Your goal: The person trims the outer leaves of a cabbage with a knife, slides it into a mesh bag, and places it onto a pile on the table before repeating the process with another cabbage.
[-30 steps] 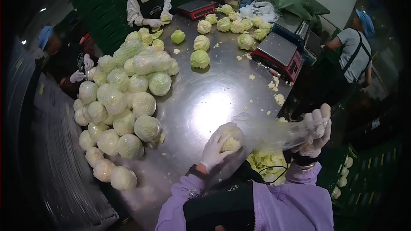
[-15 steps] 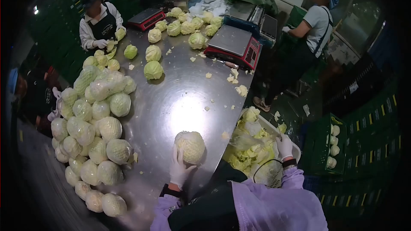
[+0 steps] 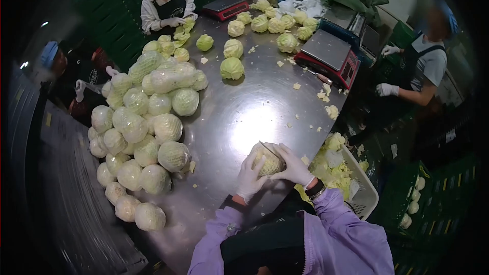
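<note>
A pale cabbage in a netted wrap rests on the metal table close to its front edge. My left hand, in a white glove, wraps round the left side of the cabbage. On its right side lies my right hand, also gloved, with the fingers curved against it. A thin dark strip crosses the top of the cabbage; what it is I cannot make out. Left of my hands, many wrapped cabbages are piled up.
Unwrapped cabbages and a red scale stand farther back. A white basket of leaves is beside the table at right. Co-workers stand at back left, far left and right.
My right hand has come from the leaf basket to the cabbage, which both hands now hold. The view has shifted, and the person at right has turned towards the table.
</note>
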`<state>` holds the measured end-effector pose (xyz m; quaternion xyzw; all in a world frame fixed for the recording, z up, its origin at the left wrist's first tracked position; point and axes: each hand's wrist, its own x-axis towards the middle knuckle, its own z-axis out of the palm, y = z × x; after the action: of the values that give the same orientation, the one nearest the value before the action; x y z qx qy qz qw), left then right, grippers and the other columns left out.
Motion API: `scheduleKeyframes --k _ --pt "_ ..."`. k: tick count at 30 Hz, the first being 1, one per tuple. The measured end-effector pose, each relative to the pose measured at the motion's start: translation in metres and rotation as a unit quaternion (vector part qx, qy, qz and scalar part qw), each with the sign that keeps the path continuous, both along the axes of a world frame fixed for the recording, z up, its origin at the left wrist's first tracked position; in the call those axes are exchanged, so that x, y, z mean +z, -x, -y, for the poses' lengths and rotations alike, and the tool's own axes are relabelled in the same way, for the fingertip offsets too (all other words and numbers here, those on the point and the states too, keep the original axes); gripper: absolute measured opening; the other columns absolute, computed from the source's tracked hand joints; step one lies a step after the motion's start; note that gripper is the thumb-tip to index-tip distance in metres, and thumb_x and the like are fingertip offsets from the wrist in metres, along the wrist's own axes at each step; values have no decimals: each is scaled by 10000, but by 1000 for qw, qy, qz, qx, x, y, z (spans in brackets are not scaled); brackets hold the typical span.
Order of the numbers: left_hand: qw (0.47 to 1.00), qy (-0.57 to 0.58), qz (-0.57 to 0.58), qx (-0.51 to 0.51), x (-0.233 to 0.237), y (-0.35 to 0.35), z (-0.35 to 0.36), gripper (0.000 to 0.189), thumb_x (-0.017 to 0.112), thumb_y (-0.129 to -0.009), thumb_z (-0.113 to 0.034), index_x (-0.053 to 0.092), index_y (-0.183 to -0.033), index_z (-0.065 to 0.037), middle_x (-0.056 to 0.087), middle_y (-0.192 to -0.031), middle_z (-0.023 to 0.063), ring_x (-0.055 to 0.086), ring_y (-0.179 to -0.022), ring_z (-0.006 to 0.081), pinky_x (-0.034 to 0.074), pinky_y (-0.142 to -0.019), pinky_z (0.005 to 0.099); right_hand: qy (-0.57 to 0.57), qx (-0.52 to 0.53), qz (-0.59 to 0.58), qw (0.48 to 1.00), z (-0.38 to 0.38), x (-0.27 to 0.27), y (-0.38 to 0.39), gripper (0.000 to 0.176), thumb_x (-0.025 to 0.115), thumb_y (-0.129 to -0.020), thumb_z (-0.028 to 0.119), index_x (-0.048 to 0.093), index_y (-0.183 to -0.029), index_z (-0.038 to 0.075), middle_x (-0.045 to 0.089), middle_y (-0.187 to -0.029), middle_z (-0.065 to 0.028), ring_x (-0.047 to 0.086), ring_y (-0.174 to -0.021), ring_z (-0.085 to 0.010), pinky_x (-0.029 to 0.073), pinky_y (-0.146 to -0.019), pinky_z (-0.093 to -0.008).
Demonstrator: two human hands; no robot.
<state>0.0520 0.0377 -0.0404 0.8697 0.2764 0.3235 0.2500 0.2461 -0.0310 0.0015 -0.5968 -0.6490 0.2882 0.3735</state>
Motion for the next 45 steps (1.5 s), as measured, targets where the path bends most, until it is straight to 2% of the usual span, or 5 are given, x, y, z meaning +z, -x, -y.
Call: scheduleKeyframes --k 14,17,24,32,45 --pt "989 142 -30 -41 29 -17 -39 557 696 -802 -314 520 -1263 -56 421 -1364 152 365 -1274 346 336 -1060 412 -28 -179 153 971 -29 8 11 132 633 -829 104 566 -881 3 622 -801 -105 597 -702 -290 489 -665 -366" --pt "989 129 64 -38 8 -6 -35 428 679 -831 -247 565 -1172 -14 520 -1269 158 481 -1174 309 393 -1002 371 116 -202 -466 854 -42 22 18 94 572 -908 138 568 -854 61 547 -680 23 493 -572 -43 387 -518 -196" --pt "896 401 187 38 26 29 -36 154 575 -893 -83 619 -1009 8 663 -937 121 621 -894 199 471 -831 296 186 26 -519 834 -41 83 35 93 551 -905 130 564 -889 40 565 -687 -4 525 -575 -59 388 -515 -192" --pt "957 288 -22 9 15 46 3 1071 846 -621 -382 257 -1444 -32 312 -1434 247 287 -1357 368 296 -1097 427 27 -191 -723 663 -9 47 0 193 528 -928 154 587 -1061 27 640 -930 -42 621 -851 -141 514 -785 -271" --pt "658 636 401 -40 22 102 13 902 735 -741 -490 342 -1395 -9 436 -1355 120 446 -1248 235 349 -1075 361 212 -356 327 849 240 -77 -153 354 660 -779 182 576 -1070 0 596 -986 -235 584 -922 -382 473 -793 -442"
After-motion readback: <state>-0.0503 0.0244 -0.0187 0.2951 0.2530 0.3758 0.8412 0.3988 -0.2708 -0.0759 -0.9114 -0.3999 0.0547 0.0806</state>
